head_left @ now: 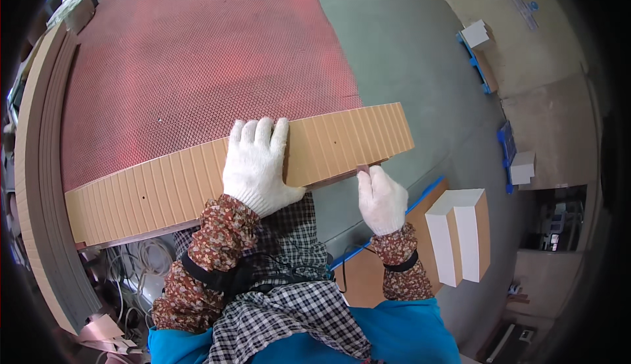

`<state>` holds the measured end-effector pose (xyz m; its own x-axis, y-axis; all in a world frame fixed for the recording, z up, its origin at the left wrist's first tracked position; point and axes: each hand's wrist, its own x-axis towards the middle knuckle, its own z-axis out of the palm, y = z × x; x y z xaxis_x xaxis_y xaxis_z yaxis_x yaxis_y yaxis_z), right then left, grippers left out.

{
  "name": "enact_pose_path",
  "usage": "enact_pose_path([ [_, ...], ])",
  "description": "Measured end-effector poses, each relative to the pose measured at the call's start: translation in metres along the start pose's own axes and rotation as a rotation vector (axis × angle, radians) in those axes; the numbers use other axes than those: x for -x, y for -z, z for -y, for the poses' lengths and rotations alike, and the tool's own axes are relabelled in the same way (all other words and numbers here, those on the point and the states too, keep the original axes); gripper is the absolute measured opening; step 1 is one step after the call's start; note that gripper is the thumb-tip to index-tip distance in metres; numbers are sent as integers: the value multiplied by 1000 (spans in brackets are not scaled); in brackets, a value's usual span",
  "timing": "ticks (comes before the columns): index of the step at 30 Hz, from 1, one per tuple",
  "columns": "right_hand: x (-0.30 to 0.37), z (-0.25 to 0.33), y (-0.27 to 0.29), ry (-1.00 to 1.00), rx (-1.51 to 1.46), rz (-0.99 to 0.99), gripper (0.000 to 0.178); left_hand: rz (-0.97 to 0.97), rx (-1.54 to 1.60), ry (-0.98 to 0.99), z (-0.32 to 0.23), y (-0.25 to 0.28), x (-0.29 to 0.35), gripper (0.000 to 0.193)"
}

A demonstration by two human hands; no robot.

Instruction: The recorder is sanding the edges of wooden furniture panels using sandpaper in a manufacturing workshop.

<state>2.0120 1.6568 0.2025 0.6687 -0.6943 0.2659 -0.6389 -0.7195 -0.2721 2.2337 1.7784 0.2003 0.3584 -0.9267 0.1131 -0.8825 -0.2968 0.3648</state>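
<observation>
A long tan panel with grooves across its face [328, 142] lies crosswise in front of me, on the near part of a red mesh-like surface [210, 55]. Its right end reaches out past that surface. My left hand [255, 170], in a white knitted glove, rests flat on the panel's middle with fingers stretched out and the thumb toward the near edge. At the near edge, close to the right end, my gloved right hand [381, 199] is closed in a pinch on a small brown piece [363, 168]. That piece touches the edge; its exact kind is unclear.
A stack of long panels [49, 167] stands along the left side. To the lower right, white and tan long pieces [460, 236] sit on a brown board [365, 282] with a blue border. Cables [148, 259] hang below the panel. Farther right are blue pallets [506, 147] with white boxes.
</observation>
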Motion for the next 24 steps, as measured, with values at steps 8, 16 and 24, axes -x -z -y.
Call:
enact_pose_path([
  [8, -29, 4, 1, 34, 112, 104, 20, -36, 14, -7, 2, -1, 0, 108],
  [16, -125, 6, -35, 78, 229, 133, 31, -24, 30, -9, 0, 2, -1, 108],
  [24, -83, 5, -24, 63, 233, 118, 30, -13, 48, -12, 1, 2, -1, 107],
])
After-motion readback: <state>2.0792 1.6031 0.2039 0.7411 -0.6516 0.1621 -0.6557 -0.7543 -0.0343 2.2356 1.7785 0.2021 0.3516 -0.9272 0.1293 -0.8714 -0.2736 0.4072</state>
